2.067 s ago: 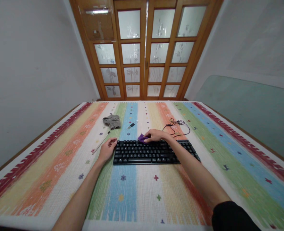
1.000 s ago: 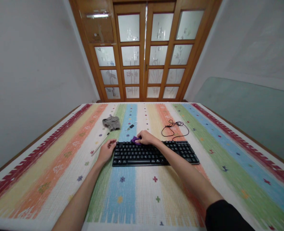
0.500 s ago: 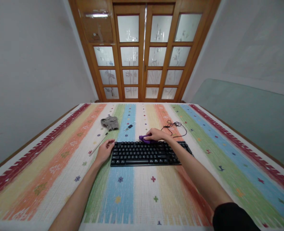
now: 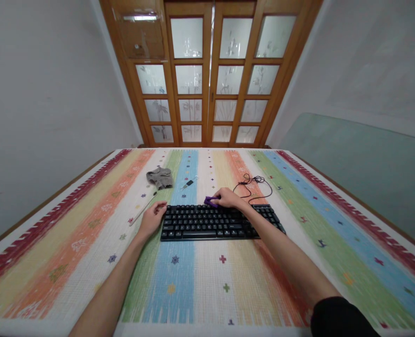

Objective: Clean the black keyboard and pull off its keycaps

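A black keyboard (image 4: 207, 223) lies across the middle of the striped tablecloth (image 4: 179, 285). My right hand (image 4: 226, 197) presses a small purple cloth (image 4: 210, 201) against the keyboard's far edge, fingers closed over it. My left hand (image 4: 152, 216) rests at the keyboard's left end, fingers curled around its corner. The keyboard's black cable (image 4: 255, 183) coils on the cloth behind my right hand.
A crumpled grey rag (image 4: 159, 177) lies at the back left. A thin stick-like tool (image 4: 142, 209) lies left of my left hand, and a small brush-like tool (image 4: 189, 183) sits behind the keyboard. Wooden glass-paned doors (image 4: 207, 75) stand beyond the table's far edge.
My right hand slid the purple cloth left along the keyboard's far edge, then back right. My left hand stayed at the keyboard's left end.
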Demonstrator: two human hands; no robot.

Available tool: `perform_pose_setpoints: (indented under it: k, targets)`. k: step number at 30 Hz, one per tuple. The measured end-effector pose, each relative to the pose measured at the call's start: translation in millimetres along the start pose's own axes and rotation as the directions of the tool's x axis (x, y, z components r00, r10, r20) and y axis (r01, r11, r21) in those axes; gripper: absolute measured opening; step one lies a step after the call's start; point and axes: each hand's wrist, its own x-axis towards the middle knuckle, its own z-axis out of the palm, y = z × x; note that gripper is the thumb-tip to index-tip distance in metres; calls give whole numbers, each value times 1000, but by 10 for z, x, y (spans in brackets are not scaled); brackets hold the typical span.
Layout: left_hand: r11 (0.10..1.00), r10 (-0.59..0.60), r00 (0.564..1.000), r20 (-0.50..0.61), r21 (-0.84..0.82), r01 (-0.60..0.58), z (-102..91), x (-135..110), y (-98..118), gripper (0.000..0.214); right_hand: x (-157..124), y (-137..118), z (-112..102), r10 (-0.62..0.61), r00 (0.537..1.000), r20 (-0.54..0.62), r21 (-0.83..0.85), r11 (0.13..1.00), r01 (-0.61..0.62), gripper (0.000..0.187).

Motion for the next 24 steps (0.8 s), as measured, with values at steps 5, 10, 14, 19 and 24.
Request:
perform_pose_setpoints:
  k: [5, 10, 14, 19, 24]
  targets:
    - [1000, -13, 1000, -1, -22, 13, 4, 2, 2, 45, -73, 80, -204, 46, 998, -50, 17, 999, -45, 33]
    - [999, -3, 1000, -5, -34, 2, -3, -1, 6, 44, -178, 189, -222, -70, 983, 169, 130, 990, 48, 42]
    - [1000, -8, 1000, -7, -23, 8, -6, 0, 4, 45, -182, 203, -131, -62, 989, 136, 134, 990, 44, 38]
    - [999, -21, 1000, 2, -30, 21, -5, 10, -22, 48, -140, 197, -50, -35, 997, 69, 125, 992, 26, 30]
    - [999, -20, 1000, 3, -28, 20, -8, 12, -29, 49, -136, 206, -21, 30, 999, -41, 67, 997, -28, 25]
